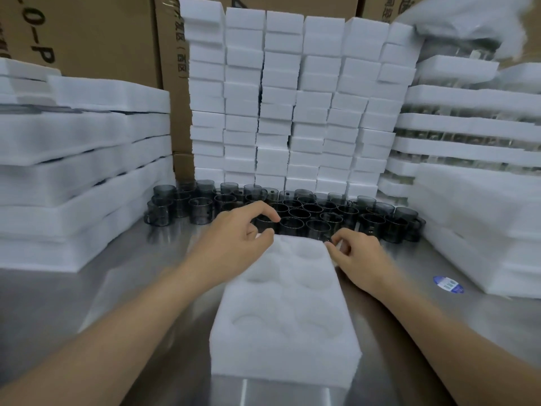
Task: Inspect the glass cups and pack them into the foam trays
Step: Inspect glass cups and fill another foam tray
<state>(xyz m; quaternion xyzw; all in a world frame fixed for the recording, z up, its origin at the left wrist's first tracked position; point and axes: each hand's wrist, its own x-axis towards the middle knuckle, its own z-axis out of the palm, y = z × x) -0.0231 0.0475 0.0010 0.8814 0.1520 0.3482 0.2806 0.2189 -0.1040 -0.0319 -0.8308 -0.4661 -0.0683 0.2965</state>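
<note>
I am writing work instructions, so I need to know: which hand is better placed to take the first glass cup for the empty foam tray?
Probably the left hand. Its curled fingers hover right at the front row of glass cups, holding nothing. The right hand is pinching the far corner of the foam tray.

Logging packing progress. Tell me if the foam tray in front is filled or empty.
Empty. The foam tray shows only bare white pockets; the glass cups stand on the table behind it.

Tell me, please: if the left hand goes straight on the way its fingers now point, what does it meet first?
Probably the glass cups: the left hand hovers at the foam tray's far end, fingers nearly reaching the nearest cup's rim; depth is uncertain.
</note>
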